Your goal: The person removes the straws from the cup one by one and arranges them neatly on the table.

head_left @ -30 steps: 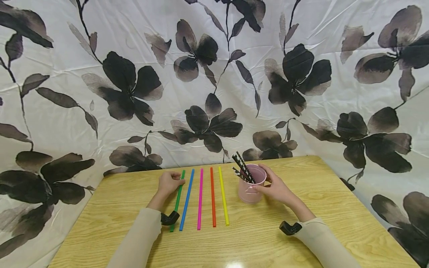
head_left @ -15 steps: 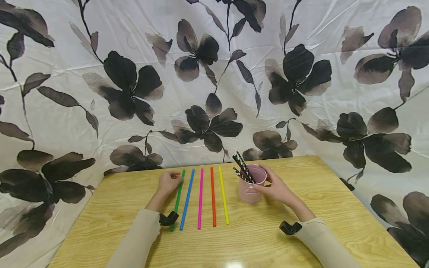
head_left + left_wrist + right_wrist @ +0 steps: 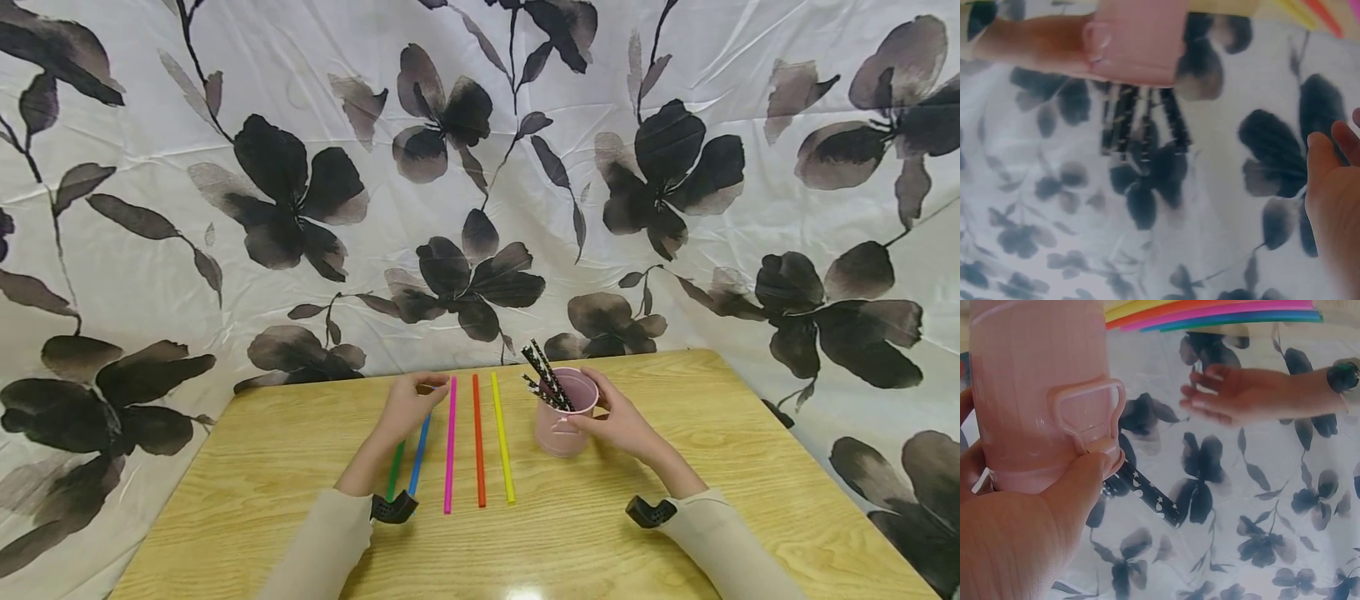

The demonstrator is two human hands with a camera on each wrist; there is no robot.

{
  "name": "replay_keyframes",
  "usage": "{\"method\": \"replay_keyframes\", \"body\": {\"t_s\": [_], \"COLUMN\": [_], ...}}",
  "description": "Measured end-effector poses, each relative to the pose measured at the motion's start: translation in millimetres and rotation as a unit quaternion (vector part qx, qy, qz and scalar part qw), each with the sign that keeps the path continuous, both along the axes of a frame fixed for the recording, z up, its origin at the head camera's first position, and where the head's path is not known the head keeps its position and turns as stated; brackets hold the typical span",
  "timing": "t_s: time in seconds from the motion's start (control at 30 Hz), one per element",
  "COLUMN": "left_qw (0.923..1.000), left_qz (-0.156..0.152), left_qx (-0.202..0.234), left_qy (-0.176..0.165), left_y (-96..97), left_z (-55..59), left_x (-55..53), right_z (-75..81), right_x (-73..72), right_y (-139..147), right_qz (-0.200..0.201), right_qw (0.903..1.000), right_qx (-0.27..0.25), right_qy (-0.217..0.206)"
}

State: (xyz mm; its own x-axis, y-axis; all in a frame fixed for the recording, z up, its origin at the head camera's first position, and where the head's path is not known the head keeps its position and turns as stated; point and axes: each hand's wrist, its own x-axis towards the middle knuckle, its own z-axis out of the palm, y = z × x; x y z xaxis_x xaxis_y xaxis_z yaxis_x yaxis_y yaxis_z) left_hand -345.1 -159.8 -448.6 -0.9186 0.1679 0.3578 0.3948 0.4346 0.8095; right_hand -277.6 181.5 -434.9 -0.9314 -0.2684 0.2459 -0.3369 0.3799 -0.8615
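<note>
My right hand point(image 3: 626, 425) holds a small pink bucket point(image 3: 564, 437) by its rim, thumb over the small side handle point(image 3: 1119, 409) in the right wrist view. Several black straws with white patterns point(image 3: 547, 377) lean out of it. Farther left, five straws lie in a row: green point(image 3: 396, 472), blue point(image 3: 421, 450), pink point(image 3: 450, 458), red point(image 3: 478, 442) and yellow point(image 3: 502, 433). Above the green and blue ones hovers my left hand point(image 3: 407, 410), its fingertips near the pink straw's far end. It holds nothing, fingers loosely bent in the right wrist view.
A light wooden table point(image 3: 600, 533) bears everything. Behind it hangs a white cloth point(image 3: 555, 275) printed with dark flowers, close to the table's far edge. Each wrist wears a black camera point(image 3: 393, 507).
My left hand has left the green straw's far end and moved right, over the blue straw towards the pink one. The right hand and the bucket have stayed put.
</note>
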Motion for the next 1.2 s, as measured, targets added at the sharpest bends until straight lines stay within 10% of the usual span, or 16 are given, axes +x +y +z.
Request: {"method": "replay_keyframes", "body": {"t_s": [0.27, 0.67, 1.2], "left_qw": [0.9952, 0.9905, 0.9832], "left_qz": [-0.084, -0.122, -0.129], "left_qx": [0.026, 0.054, 0.109], "left_qy": [0.043, 0.036, 0.068], "left_y": [46.0, 92.4, 120.7], "left_z": [42.7, 14.1, 39.4], "left_x": [44.1, 36.4, 66.1], "right_z": [-0.3, -0.8, -31.8], "right_x": [-1.1, -0.4, -18.2], "right_y": [-2, -1, 8], "right_qz": [0.002, -0.001, -0.017], "right_qw": [1.0, 1.0, 0.9996], "right_qx": [-0.005, 0.003, 0.006], "right_qy": [0.004, 0.005, 0.019]}}
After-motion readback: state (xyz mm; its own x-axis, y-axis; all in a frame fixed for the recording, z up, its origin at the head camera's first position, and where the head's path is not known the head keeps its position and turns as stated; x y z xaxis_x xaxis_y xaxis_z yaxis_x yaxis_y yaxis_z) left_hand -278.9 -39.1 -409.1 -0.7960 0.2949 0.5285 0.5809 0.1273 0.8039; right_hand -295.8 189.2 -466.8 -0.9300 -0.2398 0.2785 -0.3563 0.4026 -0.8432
